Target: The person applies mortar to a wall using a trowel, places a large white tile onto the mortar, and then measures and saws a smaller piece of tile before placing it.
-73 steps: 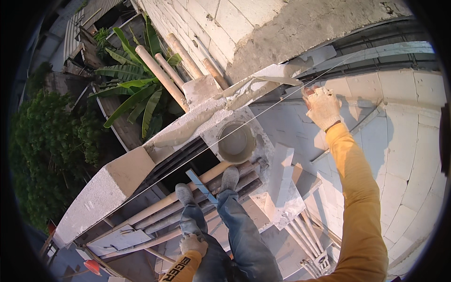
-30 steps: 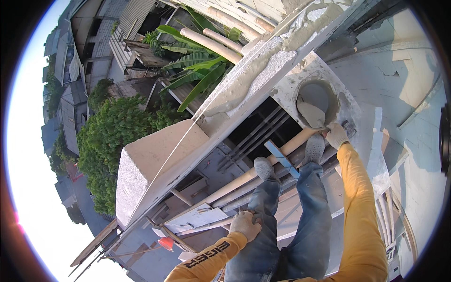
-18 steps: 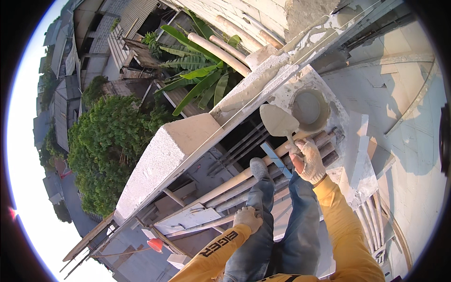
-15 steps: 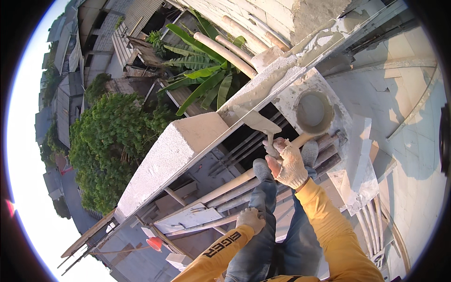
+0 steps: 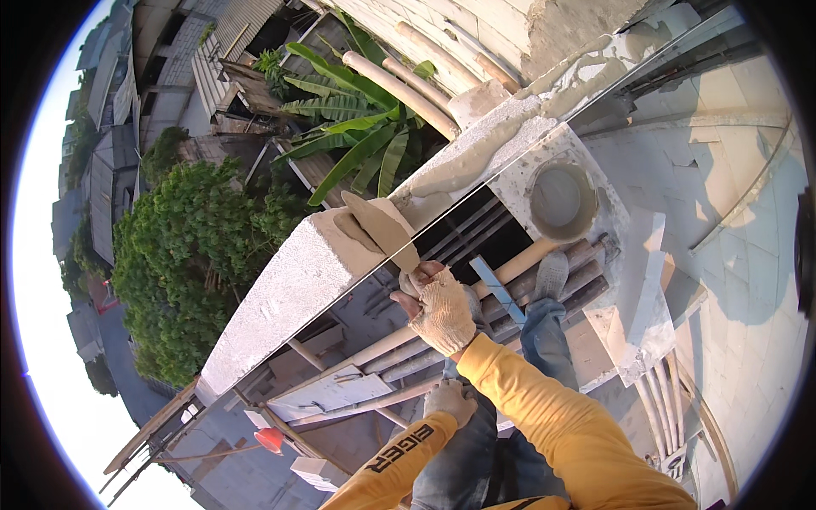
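My right hand (image 5: 444,311), in a pale knit glove with bare fingertips, grips a trowel by its handle. The trowel (image 5: 382,231) carries grey mortar and its blade lies against the end face of a large white block (image 5: 293,285) on the wall. Beside the block, wet mortar (image 5: 463,170) covers the wall top. My left hand (image 5: 450,402), also gloved, rests on my left thigh with its fingers curled; whether anything is in it is hidden. A thin taut string (image 5: 463,202) runs along the wall, close to my right hand.
A round tub of grey mortar (image 5: 561,202) stands on a pale board (image 5: 586,161). My feet are on bamboo poles (image 5: 574,285), with open gaps between and below. A light blue bar (image 5: 499,290) lies across the poles. Beyond the wall are plants (image 5: 357,127) and roofs far below.
My right hand and the trowel have moved left, from over the gap to the block's end. The blue bar has come into sight. My left hand stays on my thigh.
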Demonstrator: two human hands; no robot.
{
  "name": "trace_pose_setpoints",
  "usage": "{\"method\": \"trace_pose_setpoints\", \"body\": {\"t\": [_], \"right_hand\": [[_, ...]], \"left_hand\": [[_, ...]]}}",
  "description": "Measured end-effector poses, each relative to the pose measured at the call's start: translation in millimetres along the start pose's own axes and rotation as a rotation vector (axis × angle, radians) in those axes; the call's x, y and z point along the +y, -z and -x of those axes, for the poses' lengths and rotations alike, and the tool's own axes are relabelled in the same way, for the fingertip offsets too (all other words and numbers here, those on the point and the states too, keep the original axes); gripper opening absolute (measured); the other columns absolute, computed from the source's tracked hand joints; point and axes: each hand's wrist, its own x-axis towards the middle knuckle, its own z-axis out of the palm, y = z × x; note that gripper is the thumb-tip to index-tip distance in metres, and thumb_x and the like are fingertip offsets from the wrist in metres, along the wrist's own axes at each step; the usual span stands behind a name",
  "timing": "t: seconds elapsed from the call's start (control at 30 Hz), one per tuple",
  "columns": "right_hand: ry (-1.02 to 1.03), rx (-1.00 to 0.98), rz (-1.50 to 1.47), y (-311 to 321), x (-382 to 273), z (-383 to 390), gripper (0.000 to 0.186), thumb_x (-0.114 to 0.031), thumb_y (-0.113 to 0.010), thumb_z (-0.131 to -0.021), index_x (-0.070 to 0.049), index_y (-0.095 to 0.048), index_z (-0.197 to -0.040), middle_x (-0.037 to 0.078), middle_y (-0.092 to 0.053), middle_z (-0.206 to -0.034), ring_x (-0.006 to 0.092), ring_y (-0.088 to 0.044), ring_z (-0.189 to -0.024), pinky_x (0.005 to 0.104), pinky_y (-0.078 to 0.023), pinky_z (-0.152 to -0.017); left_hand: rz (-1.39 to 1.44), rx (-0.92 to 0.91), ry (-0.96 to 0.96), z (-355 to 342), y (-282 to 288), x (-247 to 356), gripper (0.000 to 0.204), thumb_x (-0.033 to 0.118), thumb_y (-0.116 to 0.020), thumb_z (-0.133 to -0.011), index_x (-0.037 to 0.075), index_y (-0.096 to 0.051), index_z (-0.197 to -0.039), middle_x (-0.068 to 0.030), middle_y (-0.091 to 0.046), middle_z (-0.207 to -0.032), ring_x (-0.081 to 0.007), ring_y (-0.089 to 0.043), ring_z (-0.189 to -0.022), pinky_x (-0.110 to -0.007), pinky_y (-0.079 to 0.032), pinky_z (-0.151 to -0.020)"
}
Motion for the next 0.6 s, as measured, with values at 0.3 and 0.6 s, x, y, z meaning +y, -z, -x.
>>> {"method": "trace_pose_setpoints", "body": {"t": [0.3,0.6], "right_hand": [[-0.286,-0.193,0.354,134.7,86.0,111.2,0.034,-0.016,-0.075,-0.081,-0.003,-0.067,-0.112,0.018,-0.067,-0.107,0.0377,-0.065,-0.1,0.0463,-0.054,-0.084],[-0.915,-0.399,0.971,190.2,371.3,23.5,0.034,-0.027,-0.067,-0.091,-0.009,-0.071,-0.119,0.017,-0.074,-0.113,0.0326,-0.071,-0.11,0.0435,-0.057,-0.092]], "left_hand": [[0.0,-0.085,0.095,0.5,14.9,24.1,0.051,0.038,-0.06,-0.092,0.002,-0.064,-0.128,-0.0211,-0.06,-0.136,-0.0374,-0.056,-0.129,-0.046,-0.044,-0.11],[0.049,0.087,0.031,-10.4,8.7,29.2,0.047,0.032,-0.065,-0.088,0.0,-0.067,-0.122,-0.0252,-0.066,-0.122,-0.0407,-0.058,-0.121,-0.045,-0.045,-0.106]]}}
